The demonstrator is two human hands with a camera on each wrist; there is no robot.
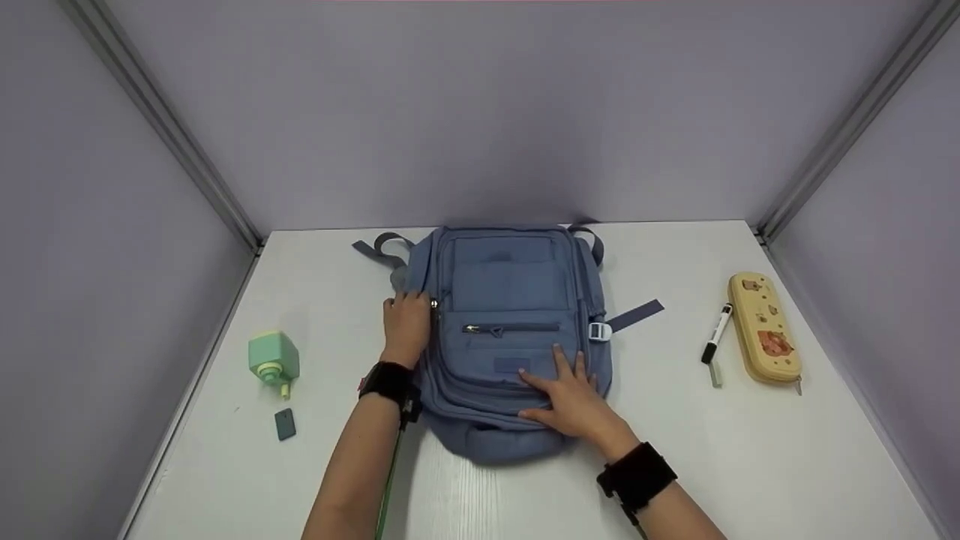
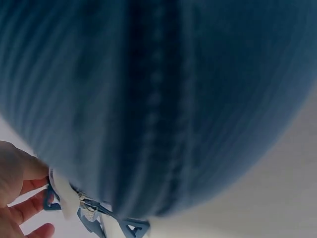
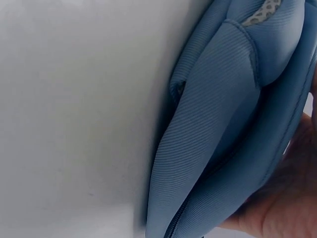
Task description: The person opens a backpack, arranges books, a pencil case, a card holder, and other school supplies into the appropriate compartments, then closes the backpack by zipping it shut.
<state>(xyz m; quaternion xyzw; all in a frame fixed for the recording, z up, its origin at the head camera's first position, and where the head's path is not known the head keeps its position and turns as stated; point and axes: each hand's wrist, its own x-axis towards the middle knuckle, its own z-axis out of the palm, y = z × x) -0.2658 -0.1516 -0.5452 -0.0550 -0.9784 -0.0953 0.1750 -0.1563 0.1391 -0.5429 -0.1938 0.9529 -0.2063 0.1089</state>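
Note:
A blue backpack (image 1: 510, 281) lies on the table with its front up and its top end toward the person. My left hand (image 1: 406, 326) is at its left side, by the main zipper. In the left wrist view the fingers (image 2: 29, 171) pinch a zipper pull (image 2: 51, 198), and another triangular pull (image 2: 132, 228) hangs close by. The blurred bag fabric (image 2: 237, 89) fills most of that view. My right hand (image 1: 574, 401) rests with spread fingers on the lower right of the front pocket. In the right wrist view it lies on the bag's edge (image 3: 208, 129).
On the left are a green bottle-like box (image 1: 274, 356) and a small dark rectangular piece (image 1: 285, 424). To the right lie a marker (image 1: 717, 334), a small pale stick (image 1: 715, 374) and a yellow pencil case (image 1: 765, 330). Straps (image 1: 637, 316) stick out from the backpack. Walls enclose the table.

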